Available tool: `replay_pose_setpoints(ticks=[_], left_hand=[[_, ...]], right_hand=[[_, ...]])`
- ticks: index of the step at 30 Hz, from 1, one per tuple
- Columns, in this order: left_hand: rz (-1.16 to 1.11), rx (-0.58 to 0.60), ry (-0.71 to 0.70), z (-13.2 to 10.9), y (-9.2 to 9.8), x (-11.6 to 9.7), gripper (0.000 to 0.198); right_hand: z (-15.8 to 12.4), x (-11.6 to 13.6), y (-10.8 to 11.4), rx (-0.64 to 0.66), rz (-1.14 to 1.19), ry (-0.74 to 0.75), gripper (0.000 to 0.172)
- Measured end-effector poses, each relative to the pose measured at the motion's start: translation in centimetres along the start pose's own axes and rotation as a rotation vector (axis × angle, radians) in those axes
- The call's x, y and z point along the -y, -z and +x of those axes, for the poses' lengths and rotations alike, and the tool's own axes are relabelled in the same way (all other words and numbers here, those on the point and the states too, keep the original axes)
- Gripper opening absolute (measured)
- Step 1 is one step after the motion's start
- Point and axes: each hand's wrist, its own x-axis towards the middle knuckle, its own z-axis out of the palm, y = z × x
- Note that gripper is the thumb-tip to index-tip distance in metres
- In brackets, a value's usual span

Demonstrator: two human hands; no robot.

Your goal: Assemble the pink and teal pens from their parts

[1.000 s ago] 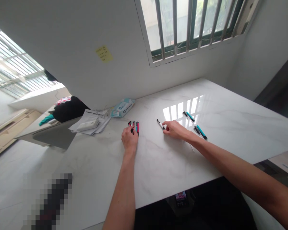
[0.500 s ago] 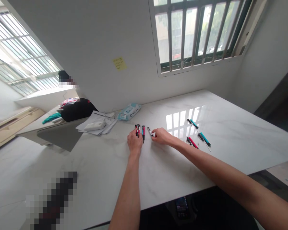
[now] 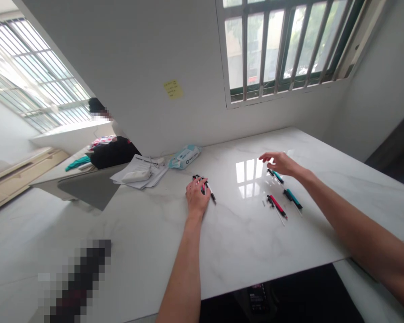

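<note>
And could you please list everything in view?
Table: one, white, centre
Pens: several, red, black, centre
White pen: one, black-tipped, beside those
Teal barrels: two, right
Red barrel: one, beside them
Small parts: several, black, white, beside barrels
Packet: one, blue and white, by wall
Papers: several, white, beside packet
Device: one, white, on papers
Note: one, yellow, wall
Windows: two, barred, left and right
Panel: one, grey, left
Bundle: one, black, background left
Person: one, background left
Phone: one, dark, below table
Blurred thing: one, dark, lower left
Left hand: one, on pens
Right hand: one, near teal barrel
</note>
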Motion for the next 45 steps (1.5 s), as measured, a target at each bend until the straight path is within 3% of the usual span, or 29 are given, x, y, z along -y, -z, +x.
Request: replay_pose_setpoints(ticks=[2, 4, 7, 10, 23, 31, 45], left_hand=[[-0.006, -0.016, 0.013, 0.1, 0.0, -0.1, 0.04], [-0.013, -0.029, 0.016, 0.1, 0.1, -0.2, 0.037], [-0.017, -0.044, 0.002, 0.1, 0.0, -0.4, 0.034], [-0.013, -0.038, 0.007, 0.2, -0.2, -0.5, 0.032], [-0.047, -0.074, -0.022, -0.1, 0.1, -1.0, 0.026], [-0.03, -0.071, -0.028, -0.1, 0.5, -1.8, 0.026], [-0.06, -0.069, -0.014, -0.1, 0.7, -2.2, 0.024]], right_hand=[[-0.9, -2.6, 1.9, 0.009, -0.027, -0.051, 0.047], [-1.8, -4.2, 2.9, 0.118, -0.03, -0.085, 0.057], [-2.6, -4.6, 3.1, 0.273, -0.023, -0.119, 0.064], [-2.8, -4.0, 2.7, 0.33, 0.004, -0.147, 0.067], [-3.1, -2.8, 2.4, 0.305, -0.041, -0.212, 0.062], [-2.8, -3.8, 2.1, 0.3, -0.076, -0.257, 0.06], [-2.8, -3.2, 2.1, 0.307, -0.042, -0.207, 0.058]])
